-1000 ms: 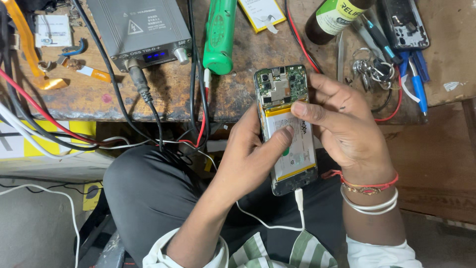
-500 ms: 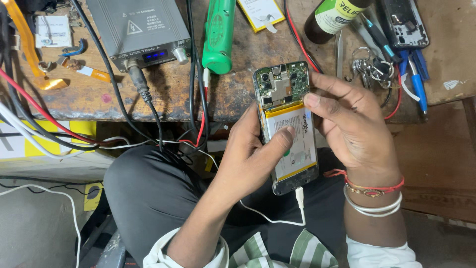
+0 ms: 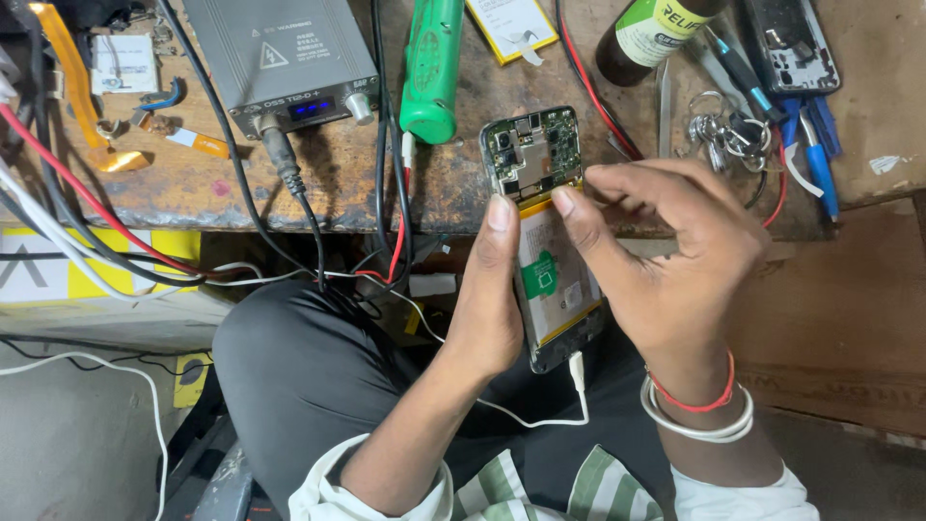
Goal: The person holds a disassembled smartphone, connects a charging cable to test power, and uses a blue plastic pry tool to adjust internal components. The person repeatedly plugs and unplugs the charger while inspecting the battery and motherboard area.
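Observation:
An opened phone [image 3: 542,241] with its back cover off shows a green circuit board at the top and a white and yellow battery below. My left hand [image 3: 490,299] grips the phone along its left edge, thumb up the side. My right hand [image 3: 666,256] wraps the phone's right side, and its fingertips press at the top edge of the battery, just under the circuit board. A white cable [image 3: 540,410] is plugged into the phone's bottom end.
On the worn wooden bench [image 3: 193,183] stand a grey power unit [image 3: 280,53] with a blue display, a green tool handle [image 3: 431,68], a dark bottle [image 3: 656,34], a spare battery [image 3: 511,24], a key ring [image 3: 719,130], pens [image 3: 815,145] and another phone shell [image 3: 791,43]. Red, black and white wires [image 3: 145,246] hang over the bench edge.
My right hand's fingers have moved up from the battery's middle to its top edge by the circuit board. My left thumb has shifted off the battery face to the phone's left side.

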